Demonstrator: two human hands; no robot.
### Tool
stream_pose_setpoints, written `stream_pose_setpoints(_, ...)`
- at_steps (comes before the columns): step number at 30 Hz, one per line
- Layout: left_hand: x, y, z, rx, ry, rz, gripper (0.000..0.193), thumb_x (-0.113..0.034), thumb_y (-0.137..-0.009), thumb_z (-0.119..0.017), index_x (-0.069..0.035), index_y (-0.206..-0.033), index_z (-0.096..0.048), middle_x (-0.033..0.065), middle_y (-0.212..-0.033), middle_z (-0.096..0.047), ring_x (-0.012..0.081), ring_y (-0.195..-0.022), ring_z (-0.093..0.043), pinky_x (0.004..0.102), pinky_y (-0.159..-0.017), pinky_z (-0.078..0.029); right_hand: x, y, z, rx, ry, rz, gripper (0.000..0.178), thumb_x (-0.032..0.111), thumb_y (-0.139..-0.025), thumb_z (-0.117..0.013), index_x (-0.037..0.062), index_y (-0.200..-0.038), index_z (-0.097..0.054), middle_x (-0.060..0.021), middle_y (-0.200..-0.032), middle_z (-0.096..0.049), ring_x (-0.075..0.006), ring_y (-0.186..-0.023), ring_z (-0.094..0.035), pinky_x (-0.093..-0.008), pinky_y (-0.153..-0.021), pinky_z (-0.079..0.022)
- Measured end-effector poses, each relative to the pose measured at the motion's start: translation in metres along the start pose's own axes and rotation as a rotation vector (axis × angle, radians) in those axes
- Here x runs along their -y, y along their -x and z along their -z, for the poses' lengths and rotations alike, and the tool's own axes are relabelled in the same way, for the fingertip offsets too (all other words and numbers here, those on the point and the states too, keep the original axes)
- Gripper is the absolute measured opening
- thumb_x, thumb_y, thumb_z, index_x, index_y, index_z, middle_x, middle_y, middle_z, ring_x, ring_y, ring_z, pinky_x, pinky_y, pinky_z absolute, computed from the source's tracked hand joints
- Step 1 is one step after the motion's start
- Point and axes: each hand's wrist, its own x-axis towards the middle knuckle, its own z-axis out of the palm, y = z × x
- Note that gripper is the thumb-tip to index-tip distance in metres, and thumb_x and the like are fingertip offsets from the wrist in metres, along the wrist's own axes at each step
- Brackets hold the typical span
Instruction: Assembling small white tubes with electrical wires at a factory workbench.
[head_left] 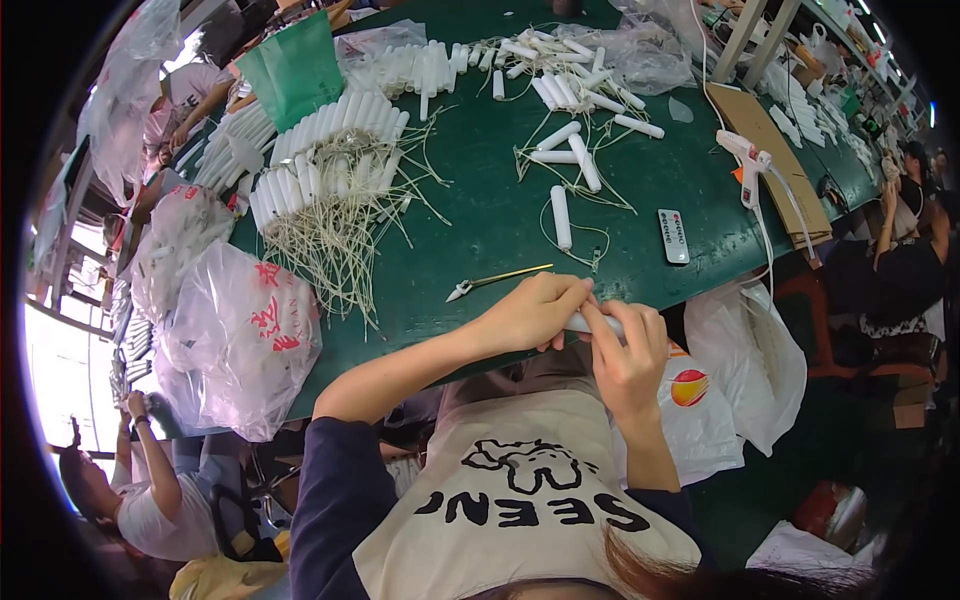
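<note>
1. Left hand [535, 312] and right hand [630, 355] are closed around one white tube [603, 326], held at the green desk [478, 200]'s near edge.
2. Loose tubes [585, 164] are strewn beyond; a remote [674, 237] is laid at right.

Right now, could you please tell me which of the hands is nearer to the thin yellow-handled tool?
The left hand, just below the right end of the yellow-handled tool in the picture; the right hand is farther off to the right.
</note>
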Motion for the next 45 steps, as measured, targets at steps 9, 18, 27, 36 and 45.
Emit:
stream_pose_setpoints(9, 0.008, -0.001, 0.007, 0.047, -0.137, 0.064, 0.051, -0.037, -0.100, -0.030, -0.001, -0.087, -0.064, 0.0052, -0.063, -0.061, 0.0137, -0.057, -0.052, 0.0311, -0.060, -0.043, 0.000, 0.001, 0.002, 0.035, -0.027, -0.035, 0.037, -0.002, -0.059, -0.066, 0.0093, -0.094, -0.068, -0.0034, -0.086, -0.055, -0.0221, -0.078, -0.053, -0.0343, -0.065, -0.043)
stream_pose_setpoints(18, 0.015, -0.002, 0.019, -0.048, -0.263, 0.015, 0.058, -0.043, -0.098, -0.031, -0.001, -0.076, -0.065, 0.0030, -0.055, -0.052, 0.0120, -0.052, -0.047, 0.0279, -0.054, -0.040, -0.009, 0.000, 0.003, 0.007, -0.104, -0.132, 0.042, -0.009, -0.056, -0.066, 0.0082, -0.094, -0.068, -0.0059, -0.086, -0.057, -0.0247, -0.079, -0.053, -0.0352, -0.066, -0.045)
stream_pose_setpoints(27, 0.016, -0.011, 0.012, 0.076, 0.122, 0.246, 0.054, -0.045, -0.098, -0.033, -0.002, -0.080, -0.060, 0.0026, -0.061, -0.053, 0.0092, -0.048, -0.049, 0.0221, -0.041, -0.040, 0.001, -0.002, 0.000, 0.055, -0.015, 0.033, 0.033, 0.009, -0.064, -0.064, 0.0109, -0.096, -0.067, -0.0020, -0.089, -0.055, -0.0206, -0.082, -0.053, -0.0335, -0.066, -0.042)
stream_pose_setpoints(36, 0.020, 0.001, 0.025, 0.122, 0.174, 0.034, 0.034, -0.038, -0.095, -0.047, -0.005, -0.104, -0.054, -0.0032, -0.074, -0.040, 0.0056, -0.062, -0.034, 0.0206, -0.052, -0.027, -0.006, -0.001, 0.011, 0.075, -0.245, -0.287, 0.045, -0.006, -0.072, -0.067, 0.0035, -0.115, -0.056, -0.0100, -0.079, -0.061, -0.0231, -0.070, -0.059, -0.0328, -0.065, -0.047)
stream_pose_setpoints(45, 0.020, 0.027, 0.023, 0.129, 0.183, -0.304, 0.040, -0.016, -0.081, -0.071, -0.006, -0.116, -0.055, -0.0062, -0.071, -0.036, 0.0044, -0.066, -0.032, 0.0209, -0.059, -0.030, 0.027, -0.006, 0.005, 0.340, -1.159, -0.855, 0.057, -0.005, -0.085, -0.057, 0.0052, -0.131, -0.024, -0.0099, -0.081, -0.064, -0.0090, -0.069, -0.056, -0.0215, -0.060, -0.045)
